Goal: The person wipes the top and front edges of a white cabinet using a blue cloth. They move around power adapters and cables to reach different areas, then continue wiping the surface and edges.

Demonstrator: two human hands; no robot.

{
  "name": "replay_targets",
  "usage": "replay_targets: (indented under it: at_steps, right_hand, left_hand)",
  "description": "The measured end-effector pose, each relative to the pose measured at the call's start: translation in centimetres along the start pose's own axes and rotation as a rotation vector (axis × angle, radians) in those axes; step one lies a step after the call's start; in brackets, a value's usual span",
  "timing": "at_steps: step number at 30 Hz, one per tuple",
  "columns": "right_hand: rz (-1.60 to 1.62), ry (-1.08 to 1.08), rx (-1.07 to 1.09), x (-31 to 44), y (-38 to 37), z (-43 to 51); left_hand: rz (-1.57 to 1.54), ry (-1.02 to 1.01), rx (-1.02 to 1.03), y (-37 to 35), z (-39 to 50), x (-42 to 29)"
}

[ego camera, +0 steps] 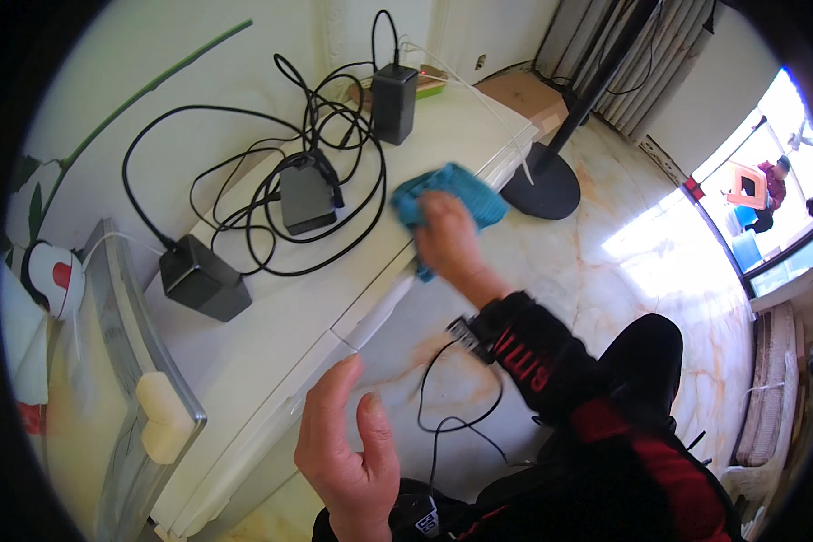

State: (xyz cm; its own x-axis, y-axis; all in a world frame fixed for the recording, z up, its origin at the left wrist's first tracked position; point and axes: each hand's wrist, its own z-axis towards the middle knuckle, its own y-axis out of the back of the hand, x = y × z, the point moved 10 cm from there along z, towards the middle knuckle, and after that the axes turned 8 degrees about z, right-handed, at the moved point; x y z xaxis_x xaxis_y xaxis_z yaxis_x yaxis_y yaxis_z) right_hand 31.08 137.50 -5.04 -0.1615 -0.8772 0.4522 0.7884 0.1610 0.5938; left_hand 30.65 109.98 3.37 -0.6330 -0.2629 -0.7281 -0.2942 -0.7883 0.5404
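Observation:
My right hand presses a blue cloth onto the front edge of a long white cabinet top; hand and cloth are slightly blurred. Below the cabinet's front edge, my left hand is raised with thumb and fingers apart, holding nothing. Behind the cloth stands a black power adapter. A second black adapter lies amid tangled black cables, and a third black block sits farther left.
A black stand with a round base rises from the marble floor beyond the cabinet's right end, near a cardboard box. A glass-like panel with a grey edge crosses the left end. Another person is outside, far right.

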Motion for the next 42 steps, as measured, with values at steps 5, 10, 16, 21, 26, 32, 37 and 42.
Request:
replay_targets:
  at_steps: [5, 10, 16, 21, 26, 32, 37, 42]
  right_hand:
    - [0.296, 0.329, 0.192, 11.4, -4.4, -7.0]
    - [0.171, 0.131, 0.106, -1.4, -0.3, -2.7]
    - [0.025, -0.047, 0.056, -6.3, 2.0, 0.8]
    - [0.293, 0.258, 0.084, -1.3, 0.5, -1.5]
    - [0.148, -0.018, -0.010, -15.3, 5.6, 4.8]
    - [0.203, 0.040, 0.086, -12.6, 4.3, 3.5]
    - [0.288, 0.035, 0.215, -16.3, 1.2, 6.5]
    - [0.205, -0.141, 0.220, -24.2, -0.5, 14.6]
  left_hand:
    - [-0.004, 0.087, 0.048, -2.2, 0.7, 1.2]
    - [0.061, 0.040, 0.073, -4.5, 0.7, 1.6]
    - [0.107, 0.106, 0.107, -7.3, 1.8, 2.7]
    - [0.193, 0.028, 0.181, -13.9, 5.1, 2.8]
    - [0.545, -0.229, 0.406, -20.6, 8.9, 2.1]
    - [0.771, -0.413, 0.564, -24.0, 11.7, 2.9]
    - [0.794, -0.431, 0.520, -24.1, 11.5, 3.7]
    - [0.779, -0.425, 0.498, -24.0, 11.5, 4.1]
